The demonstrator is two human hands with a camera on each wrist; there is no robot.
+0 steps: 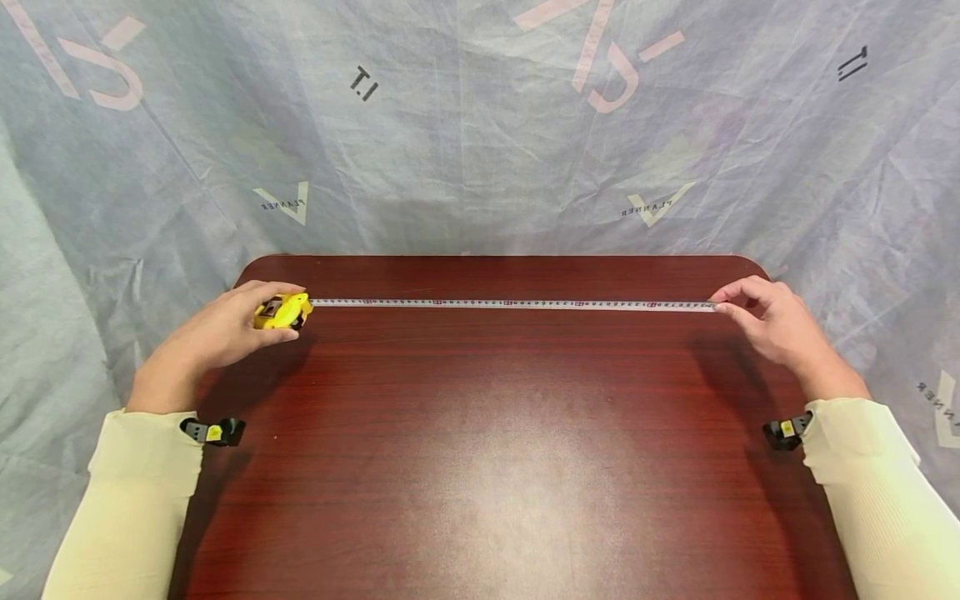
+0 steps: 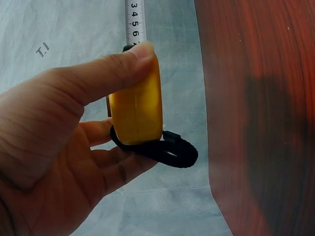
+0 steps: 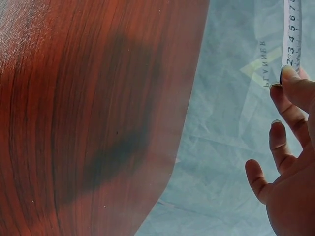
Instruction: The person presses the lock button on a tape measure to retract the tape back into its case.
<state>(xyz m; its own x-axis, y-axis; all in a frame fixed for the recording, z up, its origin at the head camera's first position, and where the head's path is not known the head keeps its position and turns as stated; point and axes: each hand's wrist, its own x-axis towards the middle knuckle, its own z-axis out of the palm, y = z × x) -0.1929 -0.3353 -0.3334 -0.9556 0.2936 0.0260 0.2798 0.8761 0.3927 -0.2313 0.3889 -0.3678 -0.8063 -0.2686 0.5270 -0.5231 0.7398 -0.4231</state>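
Note:
A yellow tape measure (image 1: pixel 283 312) is gripped in my left hand (image 1: pixel 228 327), thumb along one side and fingers on the other. In the left wrist view, its yellow case (image 2: pixel 136 108) has a black wrist strap (image 2: pixel 179 153) looped below it. The white blade (image 1: pixel 472 305) is drawn out straight across the far part of the table, level between both hands. My right hand (image 1: pixel 780 325) pinches the blade's free end between thumb and index finger. In the right wrist view, the low numbers of the blade (image 3: pixel 292 37) show just beyond that thumb, with the other fingers spread loosely.
Beneath both hands lies a dark red wood-grain table (image 1: pixel 480 450) with rounded far corners. A grey printed cloth (image 1: pixel 465 125) hangs behind it and along both sides. Each wrist wears a small black camera, the left camera (image 1: pixel 217 432) and the right camera (image 1: pixel 786 432), over pale sleeves.

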